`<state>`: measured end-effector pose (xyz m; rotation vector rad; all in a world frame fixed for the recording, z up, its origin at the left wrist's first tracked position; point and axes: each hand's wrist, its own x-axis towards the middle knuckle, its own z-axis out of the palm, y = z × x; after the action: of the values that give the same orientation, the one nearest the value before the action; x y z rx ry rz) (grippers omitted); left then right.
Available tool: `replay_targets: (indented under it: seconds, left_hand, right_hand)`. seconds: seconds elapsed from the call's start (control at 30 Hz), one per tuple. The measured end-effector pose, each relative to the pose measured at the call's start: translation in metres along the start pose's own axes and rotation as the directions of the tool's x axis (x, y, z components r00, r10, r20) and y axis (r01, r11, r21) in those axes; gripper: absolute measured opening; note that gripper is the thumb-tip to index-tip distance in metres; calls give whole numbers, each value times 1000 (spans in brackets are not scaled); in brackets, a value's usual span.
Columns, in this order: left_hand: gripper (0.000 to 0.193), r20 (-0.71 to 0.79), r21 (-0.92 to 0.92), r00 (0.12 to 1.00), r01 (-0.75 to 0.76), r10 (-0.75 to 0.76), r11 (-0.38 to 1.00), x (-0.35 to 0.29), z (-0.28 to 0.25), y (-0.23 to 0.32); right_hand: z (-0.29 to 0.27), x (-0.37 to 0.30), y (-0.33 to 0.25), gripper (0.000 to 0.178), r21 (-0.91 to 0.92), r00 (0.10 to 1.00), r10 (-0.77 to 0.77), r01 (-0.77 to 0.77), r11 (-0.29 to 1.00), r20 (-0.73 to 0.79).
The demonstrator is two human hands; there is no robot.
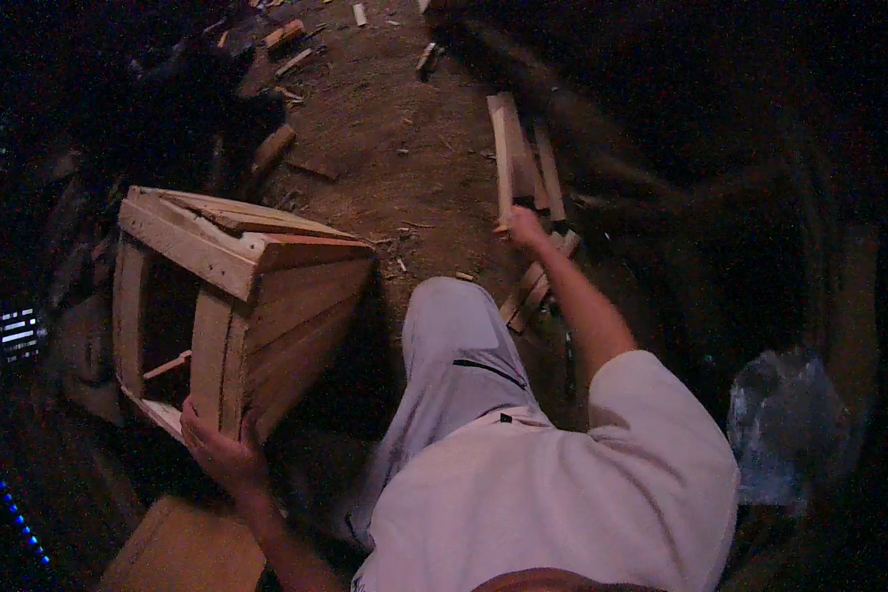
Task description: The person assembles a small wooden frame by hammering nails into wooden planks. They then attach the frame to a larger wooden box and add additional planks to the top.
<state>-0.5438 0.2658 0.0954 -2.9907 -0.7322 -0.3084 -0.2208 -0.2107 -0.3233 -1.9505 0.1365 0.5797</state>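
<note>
A wooden crate (306,311) of pale slats stands tilted on my left, with its open framed end toward the left. My left hand (225,456) is wrapped round the lower corner post of that frame, thumb on one side and fingers on the other. Ahead and to the right, my right arm is stretched out. My right hand (526,227) is closed at the near end of a pale wooden plank (504,148); its fingers are partly blurred in the dim light. Another narrow plank (549,170) lies just right of it.
Short wood pieces (531,296) lie below my right hand. Scraps and offcuts (285,36) litter the brown dirt floor (365,128) farther off. A tan board or box (187,548) is at the lower left. At the right is a clear plastic bag (781,429). Darkness hides both sides.
</note>
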Motion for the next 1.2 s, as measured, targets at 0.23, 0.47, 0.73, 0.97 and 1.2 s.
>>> replay_targets:
  seconds: [0.23, 0.47, 0.73, 0.97, 1.2]
  left_hand:
    - [102, -84, 2, 996, 14, -14, 1000, -15, -8, 23]
    - [99, -89, 34, 996, 30, -27, 999, -18, 0, 20]
    - [102, -151, -40, 987, -65, 58, 997, -12, 15, 0]
    - [102, -128, 106, 989, -54, 68, 993, -19, -5, 19]
    - [99, -86, 76, 996, -21, 27, 997, -23, -15, 30]
  right_hand:
    - [17, -117, -16, 26, -489, 962, 17, -153, 859, -272]
    - [-27, -11, -18, 41, -462, 782, -192, -134, 877, -592]
    - [-76, 38, -17, 69, -650, 713, -371, -155, 744, -595]
    - [-90, 10, -1, 57, -405, 820, 13, -296, 865, -573]
    - [-107, -80, -17, 54, -526, 857, -213, -78, 847, -470]
